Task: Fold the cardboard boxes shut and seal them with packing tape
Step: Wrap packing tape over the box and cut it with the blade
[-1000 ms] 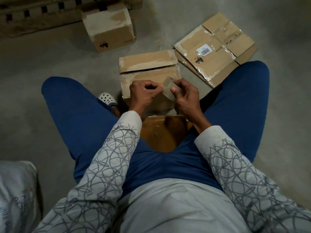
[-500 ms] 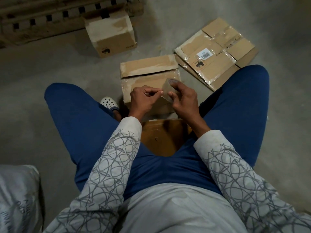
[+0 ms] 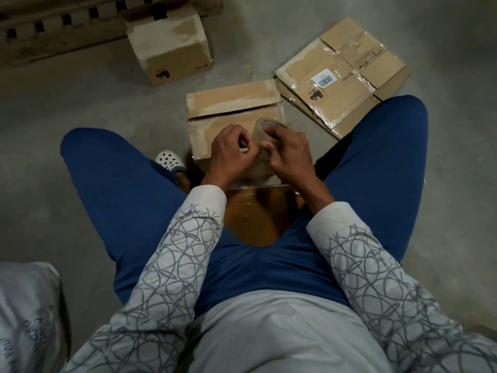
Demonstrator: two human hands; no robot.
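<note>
As they come together, right hand grips the tape roll, left hand pinches its end; taping can start.

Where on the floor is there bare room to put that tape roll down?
Bare concrete lies left of the middle box, between the upright box and the left knee; also right of the right knee, near the flattened boxes. Between the knees it is crowded: the box, the left hand and right hand on the tape roll, a white shoe.
</note>
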